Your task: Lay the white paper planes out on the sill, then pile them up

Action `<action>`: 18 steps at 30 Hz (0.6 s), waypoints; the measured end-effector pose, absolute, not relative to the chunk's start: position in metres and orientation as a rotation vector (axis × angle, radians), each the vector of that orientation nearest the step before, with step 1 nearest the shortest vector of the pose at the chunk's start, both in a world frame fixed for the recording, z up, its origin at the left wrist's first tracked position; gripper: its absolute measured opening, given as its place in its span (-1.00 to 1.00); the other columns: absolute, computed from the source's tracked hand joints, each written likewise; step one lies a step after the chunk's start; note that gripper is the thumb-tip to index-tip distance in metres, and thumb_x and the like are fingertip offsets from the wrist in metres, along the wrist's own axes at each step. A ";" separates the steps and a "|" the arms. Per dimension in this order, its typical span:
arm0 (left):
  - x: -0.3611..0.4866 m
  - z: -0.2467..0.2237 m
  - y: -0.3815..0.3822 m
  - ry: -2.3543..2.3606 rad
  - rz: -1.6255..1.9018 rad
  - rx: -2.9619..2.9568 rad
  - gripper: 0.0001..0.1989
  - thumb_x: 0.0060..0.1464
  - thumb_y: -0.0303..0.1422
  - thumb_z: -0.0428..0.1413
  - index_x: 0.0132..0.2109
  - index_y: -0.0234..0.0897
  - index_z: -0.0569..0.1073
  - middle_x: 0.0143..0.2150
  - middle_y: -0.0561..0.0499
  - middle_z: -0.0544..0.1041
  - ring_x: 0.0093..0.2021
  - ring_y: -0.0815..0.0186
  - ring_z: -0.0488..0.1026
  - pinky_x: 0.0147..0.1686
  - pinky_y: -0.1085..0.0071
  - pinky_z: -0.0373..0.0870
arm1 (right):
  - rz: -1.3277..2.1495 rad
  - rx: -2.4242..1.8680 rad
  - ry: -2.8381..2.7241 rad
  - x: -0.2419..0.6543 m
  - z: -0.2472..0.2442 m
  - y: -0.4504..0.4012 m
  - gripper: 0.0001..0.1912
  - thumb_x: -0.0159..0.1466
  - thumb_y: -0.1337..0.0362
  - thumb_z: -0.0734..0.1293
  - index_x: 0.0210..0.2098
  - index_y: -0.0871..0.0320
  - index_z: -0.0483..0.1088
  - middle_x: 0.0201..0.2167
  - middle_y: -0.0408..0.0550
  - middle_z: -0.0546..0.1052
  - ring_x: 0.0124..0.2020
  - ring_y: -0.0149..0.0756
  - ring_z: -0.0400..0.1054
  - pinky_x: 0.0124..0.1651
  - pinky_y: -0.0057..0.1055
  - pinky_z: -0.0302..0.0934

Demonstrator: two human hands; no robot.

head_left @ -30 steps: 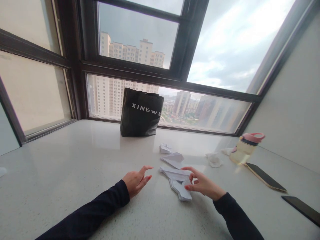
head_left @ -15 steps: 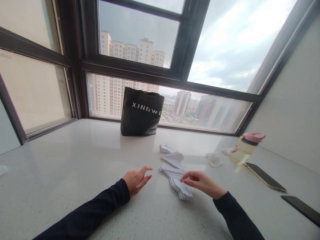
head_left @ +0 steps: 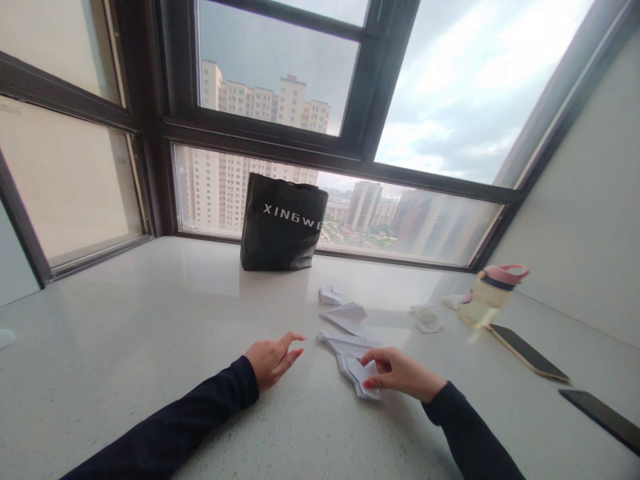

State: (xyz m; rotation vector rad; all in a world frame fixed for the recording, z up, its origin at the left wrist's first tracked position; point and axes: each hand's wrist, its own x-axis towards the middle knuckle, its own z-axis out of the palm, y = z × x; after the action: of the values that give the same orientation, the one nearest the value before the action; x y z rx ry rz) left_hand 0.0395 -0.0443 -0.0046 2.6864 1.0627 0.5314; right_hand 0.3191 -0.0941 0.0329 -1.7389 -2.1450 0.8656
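My left hand (head_left: 274, 361) rests on the pale speckled counter (head_left: 165, 353), its thumb and forefinger apart, with nothing between them. Over the nearest stack of folded white papers (head_left: 354, 373) is my right hand (head_left: 400, 372), its fingertips on the top pieces, thumb and forefinger spread. Whether it grips a sheet is unclear. A longer folded paper (head_left: 345, 343) lies just behind that stack. Farther back are another folded paper (head_left: 347, 316) and a small folded white piece (head_left: 330, 294).
A black bag (head_left: 283, 227) stands by the window. On the right are crumpled white tissue (head_left: 427, 319), a bottle with a pink lid (head_left: 487, 293), a phone (head_left: 530, 352) and another dark flat device (head_left: 603, 417). A white scrap (head_left: 6, 338) lies at the far left.
My right hand has shifted slightly left and down over the stack, and its thumb and forefinger are wider apart. My left hand has stayed nearly still.
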 end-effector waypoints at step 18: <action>0.039 -0.006 -0.045 1.062 0.586 2.654 -0.64 0.16 -0.21 -0.34 0.00 -0.21 0.16 -0.62 0.13 0.28 -0.58 0.33 0.31 -0.55 0.54 0.12 | 0.951 -1.550 -2.134 0.321 0.036 -0.096 -0.58 -0.04 0.05 0.35 -0.31 0.23 0.31 -0.70 -0.37 -0.03 -0.65 -0.54 -0.15 -0.59 -0.53 -0.23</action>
State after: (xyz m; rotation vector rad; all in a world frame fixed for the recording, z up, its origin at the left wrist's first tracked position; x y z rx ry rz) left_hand 0.0393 -0.0453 -0.0062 2.6537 1.0622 0.5855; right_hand 0.3210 -0.0964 0.0359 -1.5495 -2.1344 0.9511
